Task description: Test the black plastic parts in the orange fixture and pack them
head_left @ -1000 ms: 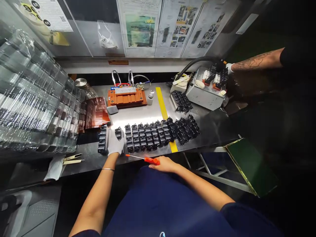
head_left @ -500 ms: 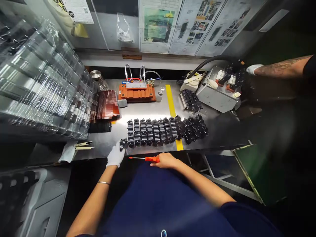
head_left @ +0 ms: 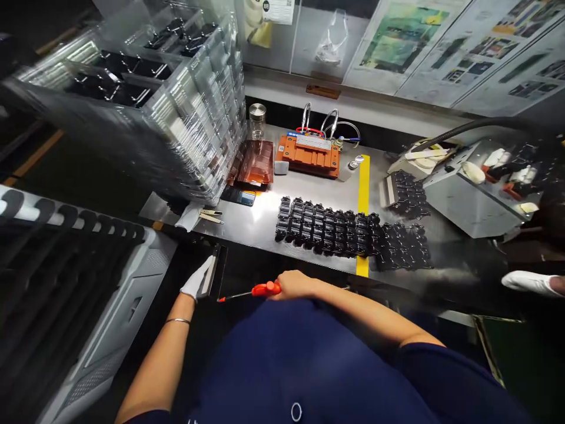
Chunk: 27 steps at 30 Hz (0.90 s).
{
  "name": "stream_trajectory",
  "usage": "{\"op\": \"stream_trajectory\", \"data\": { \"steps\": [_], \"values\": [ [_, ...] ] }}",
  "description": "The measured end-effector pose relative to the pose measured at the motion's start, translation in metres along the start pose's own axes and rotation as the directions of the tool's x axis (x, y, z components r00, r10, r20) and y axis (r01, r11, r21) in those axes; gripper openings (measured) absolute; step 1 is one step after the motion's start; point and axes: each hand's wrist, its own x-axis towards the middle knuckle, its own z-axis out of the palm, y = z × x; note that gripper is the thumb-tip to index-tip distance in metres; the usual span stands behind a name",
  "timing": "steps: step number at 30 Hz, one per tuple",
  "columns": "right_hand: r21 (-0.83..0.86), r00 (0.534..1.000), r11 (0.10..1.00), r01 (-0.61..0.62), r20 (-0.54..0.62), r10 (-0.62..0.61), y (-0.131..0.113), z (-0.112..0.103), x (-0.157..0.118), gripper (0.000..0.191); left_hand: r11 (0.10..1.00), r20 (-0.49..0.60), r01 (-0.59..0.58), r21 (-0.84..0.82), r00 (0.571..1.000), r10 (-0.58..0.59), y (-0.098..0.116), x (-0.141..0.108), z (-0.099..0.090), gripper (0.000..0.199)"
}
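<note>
My left hand [head_left: 198, 281], in a white glove, is below the front edge of the bench. Its fingers lie along a narrow dark piece with a pale strip [head_left: 208, 275] and seem closed on it; its kind is unclear. My bare right hand [head_left: 293, 285] grips a screwdriver [head_left: 266, 288] by its orange handle, the thin shaft pointing left to a red tip. Ahead of my hands, on the metal bench, rows of black moulded parts [head_left: 326, 228] stand side by side. More black parts [head_left: 404, 246] lie flatter to their right.
At the left rises a tall stack of clear plastic trays [head_left: 194, 118]. An orange fixture [head_left: 309, 154] stands at the back, a grey machine [head_left: 463, 188] at the right. A grey crate [head_left: 119, 318] is at lower left. A co-worker's white-gloved hand [head_left: 527, 282] shows at far right.
My view has turned left. My left hand has moved from a black part beside the rows to below the bench edge. My right hand still holds the screwdriver. The co-worker's hand is lower.
</note>
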Motion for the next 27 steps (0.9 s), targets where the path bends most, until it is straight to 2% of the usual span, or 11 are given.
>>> {"op": "stream_trajectory", "data": {
  "steps": [4,6,7,10,12,14,17,21,24,27],
  "values": [
    [-0.025,0.995,0.997,-0.071,-0.072,0.069,-0.018,-0.002,0.000,0.056,0.989,0.125,0.111,-0.097,0.987,-0.098,-0.002,-0.007,-0.017,0.052],
    [-0.033,1.000,0.999,-0.016,-0.017,0.015,-0.023,-0.003,0.001,0.057,0.984,0.159,0.130,-0.118,0.981,-0.111,-0.001,-0.009,-0.024,0.049],
    [-0.028,1.000,1.000,-0.003,0.001,0.003,-0.024,-0.003,0.001,0.057,0.984,0.171,0.133,-0.122,0.979,-0.111,0.000,-0.010,-0.026,0.049],
    [-0.005,0.993,0.996,-0.092,-0.075,0.092,-0.026,-0.004,0.001,0.057,0.987,0.183,0.114,-0.113,0.979,-0.093,0.002,-0.011,-0.030,0.049],
    [0.013,0.992,0.995,-0.103,-0.074,0.104,-0.025,-0.003,0.000,0.057,0.993,0.171,0.078,-0.091,0.983,-0.061,0.003,-0.010,-0.029,0.052],
    [0.023,0.996,0.997,-0.074,-0.041,0.074,-0.024,-0.002,-0.002,0.059,0.998,0.136,0.014,-0.061,0.991,-0.006,0.002,-0.008,-0.026,0.055],
    [0.008,0.991,0.993,-0.115,-0.066,0.115,-0.023,0.000,-0.005,0.057,0.991,0.023,-0.131,0.007,0.991,0.131,-0.001,-0.001,-0.019,0.055],
    [0.010,0.995,0.996,-0.093,-0.031,0.093,-0.021,0.003,-0.009,0.055,0.943,-0.152,-0.268,0.196,0.942,0.299,-0.005,0.008,-0.009,0.052],
    [0.019,0.993,0.995,-0.097,-0.062,0.098,-0.012,0.006,-0.010,0.056,0.890,-0.162,-0.338,0.307,0.903,0.399,-0.007,0.005,-0.003,0.038],
    [0.041,0.988,0.991,-0.124,-0.082,0.127,0.002,0.008,-0.010,0.060,0.804,-0.071,-0.446,0.393,0.857,0.510,-0.010,-0.003,-0.003,0.029]
  ]
}}
